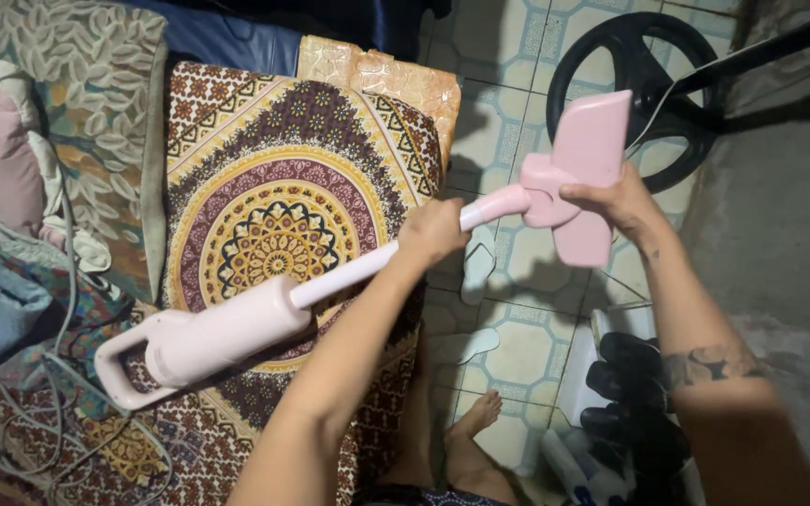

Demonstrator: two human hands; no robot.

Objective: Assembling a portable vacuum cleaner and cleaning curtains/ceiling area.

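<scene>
A pink stick vacuum cleaner (227,333) is held up in the air over a patterned mandala cloth (274,187). My left hand (431,231) grips its white-and-pink tube near the head end. My right hand (616,199) holds the flat pink floor head (592,155) at its joint. The vacuum's loop handle (122,370) points to the lower left, over the cloth.
A black fan base (639,84) and its pole stand on the tiled floor (517,351) at top right. White cables (58,281) trail over bedding at left. Black items (630,394) sit in a white container at lower right. My bare foot (475,417) rests on the tiles.
</scene>
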